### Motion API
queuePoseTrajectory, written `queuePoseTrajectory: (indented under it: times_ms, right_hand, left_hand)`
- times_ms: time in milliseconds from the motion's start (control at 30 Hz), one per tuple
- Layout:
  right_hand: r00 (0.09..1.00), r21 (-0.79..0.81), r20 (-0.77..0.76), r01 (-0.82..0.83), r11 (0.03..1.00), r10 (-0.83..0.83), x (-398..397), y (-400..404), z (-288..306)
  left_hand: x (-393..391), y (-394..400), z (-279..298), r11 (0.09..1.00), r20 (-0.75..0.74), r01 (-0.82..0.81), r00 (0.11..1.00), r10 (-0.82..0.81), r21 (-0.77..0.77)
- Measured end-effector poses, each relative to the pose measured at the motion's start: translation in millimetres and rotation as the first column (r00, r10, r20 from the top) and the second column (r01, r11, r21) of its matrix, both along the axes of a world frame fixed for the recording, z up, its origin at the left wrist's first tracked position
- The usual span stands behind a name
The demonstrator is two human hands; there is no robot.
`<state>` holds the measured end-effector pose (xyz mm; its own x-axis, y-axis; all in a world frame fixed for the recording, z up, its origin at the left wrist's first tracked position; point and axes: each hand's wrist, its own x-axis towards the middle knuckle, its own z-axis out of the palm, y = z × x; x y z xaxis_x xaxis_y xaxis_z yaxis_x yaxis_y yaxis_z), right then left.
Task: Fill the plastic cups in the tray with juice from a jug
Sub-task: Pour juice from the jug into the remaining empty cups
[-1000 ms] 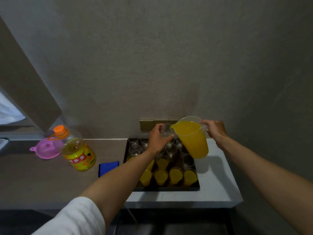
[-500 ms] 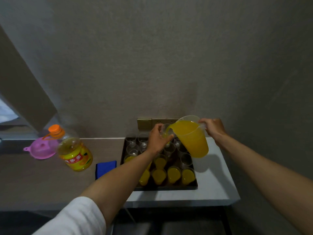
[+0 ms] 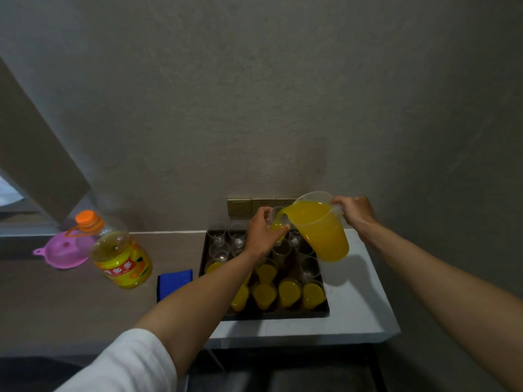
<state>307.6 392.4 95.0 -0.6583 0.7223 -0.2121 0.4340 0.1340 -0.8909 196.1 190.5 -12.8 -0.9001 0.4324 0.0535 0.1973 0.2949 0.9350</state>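
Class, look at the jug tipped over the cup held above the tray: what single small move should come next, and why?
Probably keep the jug tipped a moment longer. The right hand has its spout at the cup that the left hand holds above the tray, and only a little juice shows in that cup.

Your right hand (image 3: 357, 214) grips the jug (image 3: 321, 226) by its handle: clear plastic, most of it full of orange juice, tipped left with the spout over a cup (image 3: 278, 222). That clear cup sits inside your left hand's (image 3: 261, 234) curled fingers, raised above the tray (image 3: 283, 314), juice collecting in it. Below your fingers, the dark tray holds rows of cups: near ones filled orange, far ones empty.
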Motion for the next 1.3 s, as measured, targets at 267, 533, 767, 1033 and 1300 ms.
queuePoseTrajectory:
  times_ms: [267, 533, 767, 1033, 1300]
  right_hand:
    - [1.000, 0.023, 0.008, -0.004, 1.000, 0.004, -2, 4, 1]
    - [1.000, 0.013, 0.023, -0.008, 1.000, 0.008, -1, 7, 1]
    - [0.999, 0.028, 0.046, -0.009, 1.000, 0.007, -2, 9, -1]
    - [1.000, 0.027, 0.025, 0.014, 1.000, -0.014, 0, 9, -2]
    - [0.999, 0.006, 0.002, 0.041, 0.999, -0.041, 6, 10, -5]
  left_hand:
    - [-2, 4, -3, 1.000, 0.019, 0.017, 1.000, -0.017, -0.007]
    - [-2, 8, -2, 1.000, 0.022, 0.026, 0.999, -0.026, -0.004]
    - [0, 11, -4, 0.999, 0.040, 0.046, 0.998, -0.047, 0.007]
    - [-1, 14, -8, 0.998, 0.037, 0.064, 0.997, -0.064, -0.011]
    - [3, 15, -8, 0.996, 0.051, 0.092, 0.994, -0.093, 0.016]
